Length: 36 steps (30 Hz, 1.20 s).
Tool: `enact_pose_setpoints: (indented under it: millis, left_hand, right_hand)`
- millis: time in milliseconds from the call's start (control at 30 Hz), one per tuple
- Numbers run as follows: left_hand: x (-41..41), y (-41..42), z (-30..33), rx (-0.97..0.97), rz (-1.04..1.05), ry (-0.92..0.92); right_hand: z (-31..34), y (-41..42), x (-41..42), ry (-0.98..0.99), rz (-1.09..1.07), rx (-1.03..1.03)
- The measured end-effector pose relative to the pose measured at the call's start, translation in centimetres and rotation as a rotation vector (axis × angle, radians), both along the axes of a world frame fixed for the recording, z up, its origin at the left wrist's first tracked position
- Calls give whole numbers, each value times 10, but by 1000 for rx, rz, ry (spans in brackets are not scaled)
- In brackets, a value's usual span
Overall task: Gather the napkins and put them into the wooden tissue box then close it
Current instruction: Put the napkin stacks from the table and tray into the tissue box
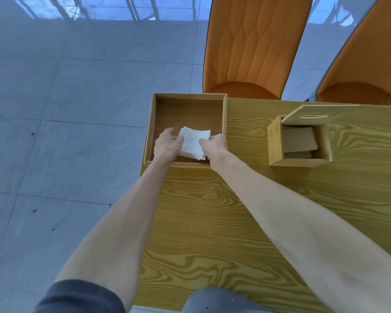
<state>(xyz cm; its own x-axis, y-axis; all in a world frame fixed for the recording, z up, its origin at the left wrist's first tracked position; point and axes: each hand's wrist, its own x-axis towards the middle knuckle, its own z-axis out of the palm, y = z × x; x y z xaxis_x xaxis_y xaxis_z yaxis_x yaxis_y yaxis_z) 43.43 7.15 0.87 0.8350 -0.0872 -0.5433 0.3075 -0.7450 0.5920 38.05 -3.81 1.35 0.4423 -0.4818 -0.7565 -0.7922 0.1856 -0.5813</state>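
A stack of white napkins (193, 143) lies inside a shallow wooden tray (152, 123) at the table's far left corner. My left hand (167, 144) grips the stack's left edge and my right hand (213, 145) grips its right edge. To the right stands the wooden tissue box (275, 141), its hinged lid (318, 112) raised at the back. Several napkins lie inside the box, in shadow.
The wooden table (235, 222) ends at its left edge just beside the tray, with grey tiled floor beyond. Two orange chairs (255, 46) stand at the far side of the table.
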Motion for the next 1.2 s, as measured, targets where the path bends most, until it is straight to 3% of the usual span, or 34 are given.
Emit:
enact_pose_setpoints:
  millis: [133, 300, 400, 700, 1000, 1200]
  left_hand:
    - [-1, 6, -4, -82, -15, 24]
    - [3, 16, -4, -176, -91, -3]
    - [3, 23, -1, -201, -138, -25]
    - [-8, 39, -10, -157, -269, -45]
    - [-16, 32, 5, -220, -237, -88]
    - [-43, 2, 35, -366, -192, -54]
  right_hand:
    - [-2, -1, -7, -80, 187, -169]
    - [8, -15, -23, -416, 417, -269]
    - [4, -19, -32, -515, 473, -323]
    - [-9, -24, -45, -364, 696, -549]
    - [9, -35, -54, -408, 592, -619]
    - [34, -63, -80, -474, 331, -425]
